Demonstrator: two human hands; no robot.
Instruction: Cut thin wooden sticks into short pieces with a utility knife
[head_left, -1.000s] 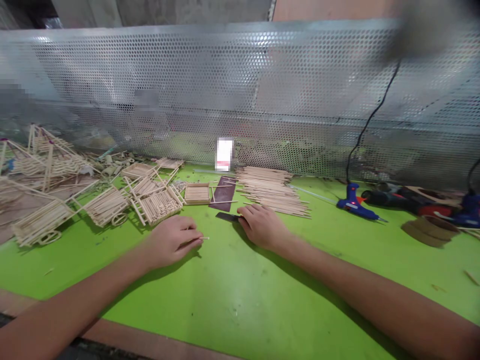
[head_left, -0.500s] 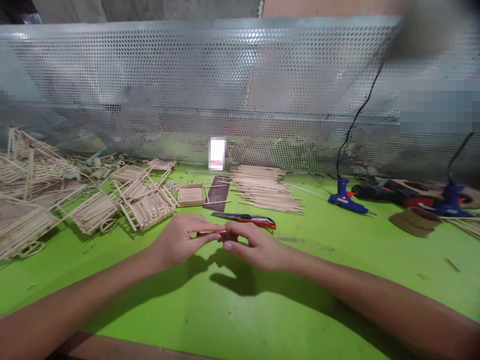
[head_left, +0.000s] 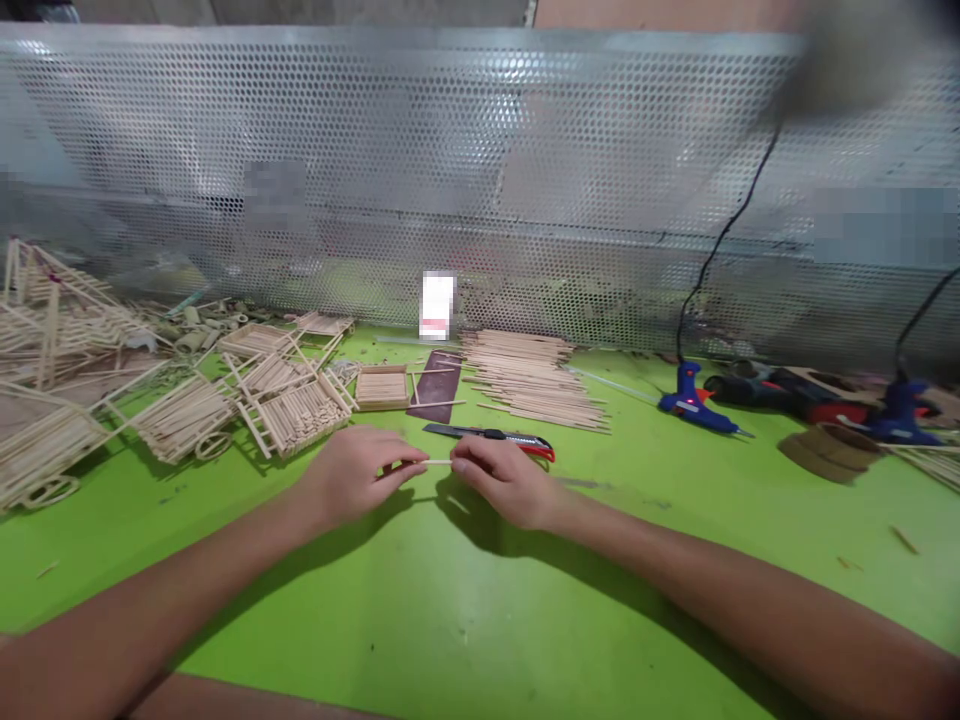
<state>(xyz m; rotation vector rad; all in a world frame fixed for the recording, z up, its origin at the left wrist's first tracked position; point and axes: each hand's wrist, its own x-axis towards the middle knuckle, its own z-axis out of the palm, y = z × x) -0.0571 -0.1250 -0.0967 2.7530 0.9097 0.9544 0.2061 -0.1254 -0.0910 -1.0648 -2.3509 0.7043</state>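
Note:
A short thin wooden stick [head_left: 438, 462] spans the small gap between my hands. My left hand [head_left: 364, 472] pinches its left end between thumb and fingers. At the other end, my right hand [head_left: 506, 480] has its fingers closed on the same stick. Just behind my right hand lies a cutter knife [head_left: 491, 436] with a red and black handle, its blade pointing left. Both hands are over the green table [head_left: 450, 610].
Behind the knife lies a pile of thin sticks [head_left: 525, 375] beside a dark plate [head_left: 436, 385]. Small stick-built carts [head_left: 300, 415] crowd the left. A blue glue gun [head_left: 694, 402] and a brown ring [head_left: 829, 450] are at right. Perforated metal panel [head_left: 360, 200] stands behind.
My hands have moved slightly apart, and the stick between them now shows. The view has shifted a little.

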